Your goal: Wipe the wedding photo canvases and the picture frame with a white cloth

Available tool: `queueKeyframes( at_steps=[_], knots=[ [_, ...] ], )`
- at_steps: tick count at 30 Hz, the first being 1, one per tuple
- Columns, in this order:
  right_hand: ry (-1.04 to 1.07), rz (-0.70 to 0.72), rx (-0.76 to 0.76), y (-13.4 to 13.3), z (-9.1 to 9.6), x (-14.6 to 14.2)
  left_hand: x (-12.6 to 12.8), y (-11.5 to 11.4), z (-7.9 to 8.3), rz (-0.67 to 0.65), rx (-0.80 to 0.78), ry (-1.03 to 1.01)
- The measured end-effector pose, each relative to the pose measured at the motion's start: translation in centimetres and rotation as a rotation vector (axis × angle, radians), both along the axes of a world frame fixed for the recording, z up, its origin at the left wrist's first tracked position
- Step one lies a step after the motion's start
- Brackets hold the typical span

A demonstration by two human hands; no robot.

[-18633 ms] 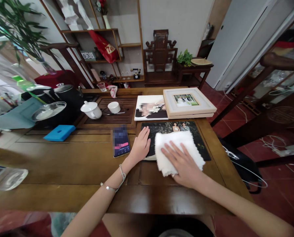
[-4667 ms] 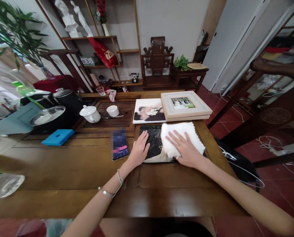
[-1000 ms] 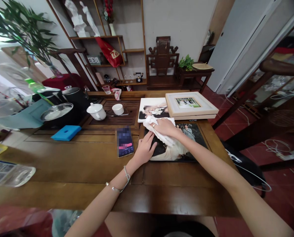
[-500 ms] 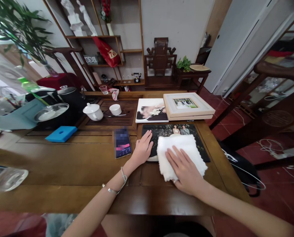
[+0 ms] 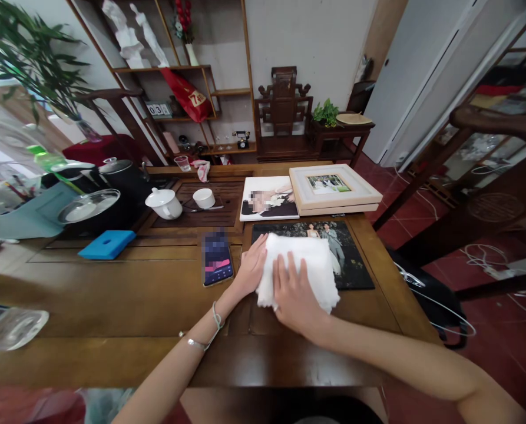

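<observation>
A dark wedding photo panel (image 5: pixel 355 259) lies flat near the table's right end, showing a couple in its upper part. Spread over its left and middle part is a white cloth (image 5: pixel 318 265), which also hangs past the panel's front edge. My right hand (image 5: pixel 295 294) presses flat on the cloth with its fingers apart. At the panel's left edge rests my left hand (image 5: pixel 251 268), fingers stretched out and touching the cloth's left side. Left of that hand lies a phone (image 5: pixel 217 259) with its screen lit.
Behind the panel are a white photo board (image 5: pixel 269 198) and stacked pale picture frames (image 5: pixel 336 181). A tea tray (image 5: pixel 192 206) holds a white lidded cup (image 5: pixel 164 203) and a small white bowl (image 5: pixel 204 198). Further left are a blue block (image 5: pixel 107 244) and a glass-lidded pot (image 5: pixel 90 206).
My right hand and the white cloth have slid left across the panel, up against my left hand. More of the panel's right side and the pictured couple shows. My left hand stays in place.
</observation>
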State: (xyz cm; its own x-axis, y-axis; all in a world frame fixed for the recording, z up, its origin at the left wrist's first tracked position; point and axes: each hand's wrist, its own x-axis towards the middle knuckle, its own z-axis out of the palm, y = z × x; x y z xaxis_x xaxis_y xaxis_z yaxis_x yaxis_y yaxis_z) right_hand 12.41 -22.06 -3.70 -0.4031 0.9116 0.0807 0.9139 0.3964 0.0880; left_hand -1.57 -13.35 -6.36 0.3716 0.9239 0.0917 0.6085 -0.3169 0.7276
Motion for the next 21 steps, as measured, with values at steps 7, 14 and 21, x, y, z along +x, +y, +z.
queueKeyframes(
  at_steps=[7, 14, 21],
  knots=[
    [0.163, 0.133, -0.139, -2.0, 0.6, 5.2, 0.0, -0.2, -0.4, -0.054, 0.123, 0.105],
    [0.291, 0.105, -0.163, 5.9, 1.4, 8.7, -0.1, -0.2, -0.6, -0.078, 0.201, 0.193],
    [0.307, 0.15, -0.163, 7.7, 1.2, 9.7, -0.4, 0.0, -0.7, -0.095, 0.192, 0.181]
  ],
)
